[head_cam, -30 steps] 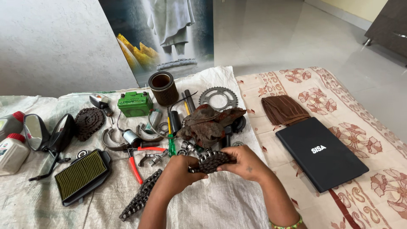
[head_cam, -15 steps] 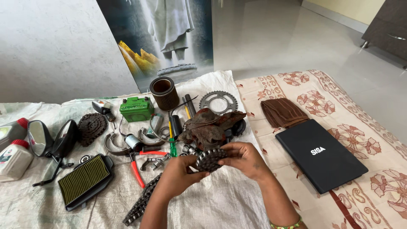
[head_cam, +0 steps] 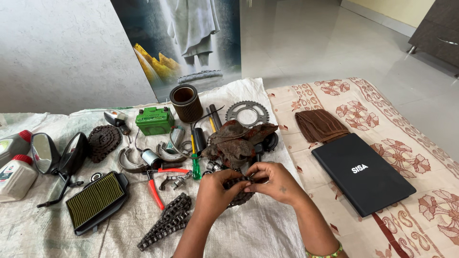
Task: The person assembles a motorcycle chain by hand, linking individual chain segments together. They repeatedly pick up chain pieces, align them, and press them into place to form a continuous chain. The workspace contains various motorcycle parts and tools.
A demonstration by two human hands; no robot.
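Left hand (head_cam: 213,191) and right hand (head_cam: 273,181) together over white cloth (head_cam: 258,229), both closed in a grip on bunched dark chain (head_cam: 239,190); fingertips of both meeting at top of it. Held chain just in front of greasy brown rag (head_cam: 239,141), apart from it. Left of rag: green-handled screwdriver (head_cam: 195,160), red-handled pliers (head_cam: 155,186), green battery (head_cam: 154,120). Behind rag: round brown filter (head_cam: 187,103), toothed sprocket (head_cam: 246,112). Well left of rag: coiled chain (head_cam: 103,141), flat air filter (head_cam: 95,200), two black mirrors (head_cam: 57,155), two white bottles (head_cam: 16,165). Second loose chain (head_cam: 165,227) on cloth in front-left of rag, below left forearm. Right of rag, on patterned sheet: brown cap (head_cam: 319,125), black notebook (head_cam: 363,172).
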